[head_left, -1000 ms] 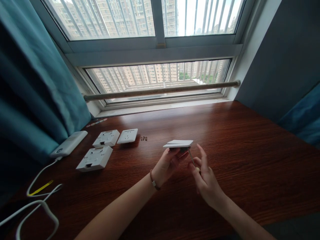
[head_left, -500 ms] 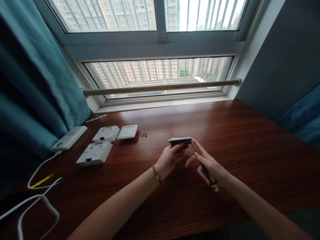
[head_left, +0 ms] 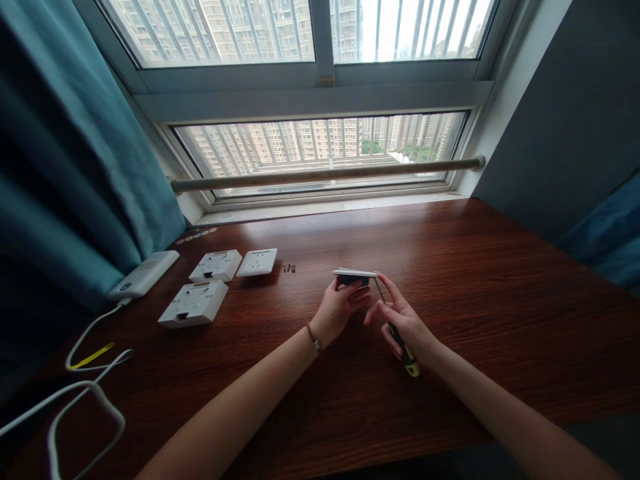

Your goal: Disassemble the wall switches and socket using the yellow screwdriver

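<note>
My left hand (head_left: 338, 308) grips a white wall socket plate (head_left: 354, 274) from below, holding it flat above the brown wooden table (head_left: 475, 280). My right hand (head_left: 400, 319) is closed around a screwdriver (head_left: 397, 340) with a black and yellow handle. Its thin metal shaft points up to the right edge of the plate. The index finger lies stretched along the shaft.
At the left lie two white socket boxes (head_left: 195, 303) (head_left: 215, 265), a white socket faceplate (head_left: 257, 262) and a few small screws (head_left: 289, 268). A white power bank (head_left: 144, 275) with white cables (head_left: 80, 393) sits by the teal curtain (head_left: 75, 167). A window runs along the table's far edge.
The right hand turned so the screwdriver handle now shows below the palm and the shaft reaches the plate's edge. The plate has tilted from angled to nearly flat. The view shifted slightly.
</note>
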Available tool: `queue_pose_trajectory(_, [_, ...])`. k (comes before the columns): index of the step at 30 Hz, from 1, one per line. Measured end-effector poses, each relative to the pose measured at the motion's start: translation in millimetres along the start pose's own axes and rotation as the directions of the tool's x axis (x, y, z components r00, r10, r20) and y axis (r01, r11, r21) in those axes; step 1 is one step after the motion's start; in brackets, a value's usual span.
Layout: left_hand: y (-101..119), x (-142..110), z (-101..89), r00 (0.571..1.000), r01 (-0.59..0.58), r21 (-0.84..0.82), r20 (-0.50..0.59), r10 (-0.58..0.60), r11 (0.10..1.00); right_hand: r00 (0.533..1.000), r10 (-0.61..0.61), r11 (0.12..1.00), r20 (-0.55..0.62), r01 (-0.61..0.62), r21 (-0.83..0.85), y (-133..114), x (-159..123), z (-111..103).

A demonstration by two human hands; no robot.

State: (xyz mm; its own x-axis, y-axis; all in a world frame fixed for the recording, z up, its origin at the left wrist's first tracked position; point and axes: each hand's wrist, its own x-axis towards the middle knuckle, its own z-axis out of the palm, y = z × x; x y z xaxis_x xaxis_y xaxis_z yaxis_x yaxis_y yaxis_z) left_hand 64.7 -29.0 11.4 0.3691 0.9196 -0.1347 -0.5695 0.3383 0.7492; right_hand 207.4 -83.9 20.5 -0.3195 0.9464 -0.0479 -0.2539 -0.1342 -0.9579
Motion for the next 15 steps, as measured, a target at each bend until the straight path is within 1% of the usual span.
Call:
queue_pose_trajectory(2, [1.2, 0.3, 0.2, 0.998, 0.016, -0.041, 0.065, -0.013, 0.999, 1.0, -0.024, 0.999, -0.01, 0.024, -0.046, 2.5, 1.1, 0.9])
queue_pose_trajectory(5, [3.7, 3.0, -3.2, 0.988, 0.075, -0.076, 0.138, -0.064, 0.994, 0.998, -0.057, 0.987, -0.014, 0.055, -0.149, 5.6, -0.2, 1.9])
queue_pose_trajectory(9, [10.9, 11.3, -12.9, 0.962, 0.142, -0.058, 0.242, -0.124, 0.988, 0.993, -0.112, 0.941, -0.037, 0.094, -0.326, 4.8, -4.8, 2.0])
queue_pose_trajectory(12, [14.2, 16.7, -18.7, 0.956, 0.166, -0.037, 0.252, -0.151, 0.985, 0.991, -0.129, 0.905, -0.025, 0.107, -0.412, 1.4, -8.1, 1.1])
queue_pose_trajectory(15, [12.3, 20.1, -21.5, 0.953, 0.198, -0.04, 0.24, -0.183, 0.979, 0.99, -0.142, 0.888, -0.021, 0.118, -0.444, -0.2, -8.8, -0.2])
